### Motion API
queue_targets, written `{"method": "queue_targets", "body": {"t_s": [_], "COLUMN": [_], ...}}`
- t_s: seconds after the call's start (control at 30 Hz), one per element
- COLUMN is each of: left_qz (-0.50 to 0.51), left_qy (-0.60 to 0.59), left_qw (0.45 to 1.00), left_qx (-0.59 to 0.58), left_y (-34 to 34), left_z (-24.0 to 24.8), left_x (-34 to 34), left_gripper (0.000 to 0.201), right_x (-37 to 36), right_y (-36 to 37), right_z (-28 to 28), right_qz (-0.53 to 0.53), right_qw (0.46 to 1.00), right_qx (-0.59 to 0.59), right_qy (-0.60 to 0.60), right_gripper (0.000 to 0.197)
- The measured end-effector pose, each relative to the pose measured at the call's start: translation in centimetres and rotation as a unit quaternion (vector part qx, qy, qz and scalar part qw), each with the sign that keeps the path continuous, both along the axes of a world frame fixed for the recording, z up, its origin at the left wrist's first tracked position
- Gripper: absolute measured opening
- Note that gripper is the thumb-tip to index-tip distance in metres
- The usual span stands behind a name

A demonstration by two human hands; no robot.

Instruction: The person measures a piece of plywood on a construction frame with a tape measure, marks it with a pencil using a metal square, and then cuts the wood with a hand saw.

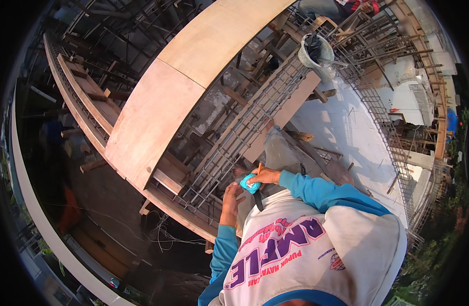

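Observation:
My right hand [267, 176] is closed around a turquoise tape measure [249, 184], low in front of my body. An orange pencil-like stick [259, 168] pokes up from the same hand. A black strap [258, 201] hangs below the case. Close against the left side of the tape measure, my left hand [231, 200] has its fingers curled in; what they pinch, if anything, is too small to make out. Beyond my hands runs a long rebar cage [246, 133], lying between wooden formwork boards.
Large plywood sheets [150, 115] curve along the left of the cage, above a dark drop. A bucket [316, 55] with black plastic in it stands at the far right end. Right of me lies a white surface [330, 120]. Another person [364, 7] is at the top right.

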State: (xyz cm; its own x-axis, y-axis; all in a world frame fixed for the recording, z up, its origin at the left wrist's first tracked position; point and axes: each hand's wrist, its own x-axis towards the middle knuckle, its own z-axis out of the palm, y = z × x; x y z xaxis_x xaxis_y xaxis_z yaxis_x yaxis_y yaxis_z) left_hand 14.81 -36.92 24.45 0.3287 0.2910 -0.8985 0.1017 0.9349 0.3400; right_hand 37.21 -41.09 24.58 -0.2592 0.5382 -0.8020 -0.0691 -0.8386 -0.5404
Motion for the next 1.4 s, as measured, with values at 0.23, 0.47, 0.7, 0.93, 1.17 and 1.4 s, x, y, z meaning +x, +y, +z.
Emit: {"method": "queue_targets", "body": {"t_s": [0.23,0.47,0.7,0.93,1.17,1.4], "left_qz": [-0.041,-0.099,-0.034,-0.312,-0.265,-0.246], "left_qy": [0.141,0.235,0.350,0.234,0.123,0.190], "left_qw": [0.986,0.926,0.929,0.896,0.931,0.932], "left_qx": [0.077,0.278,0.116,0.211,0.219,0.186], "left_y": [3.7,5.9,1.0,-2.5,4.6,9.6], "left_z": [-4.5,-13.2,-13.3,-9.9,-4.2,-4.3], "left_x": [-5.5,-17.7,-15.1,1.4,17.6,17.7], "left_gripper": [0.047,0.048,0.041,0.043,0.047,0.038], "right_x": [4.7,7.3,14.8,32.5,52.1,67.4], "right_y": [-3.3,-4.1,-3.8,0.2,5.1,10.4], "right_z": [0.5,0.3,-2.6,-7.3,-10.7,-14.3], "right_qz": [-0.208,-0.326,-0.355,-0.516,-0.611,-0.310], "right_qw": [0.976,0.944,0.934,0.836,0.695,0.637], "right_qx": [-0.060,-0.018,-0.044,-0.020,0.003,-0.036], "right_qy": [0.015,0.054,-0.002,-0.187,-0.379,-0.705], "right_gripper": [0.055,0.055,0.050,0.047,0.044,0.047]}}
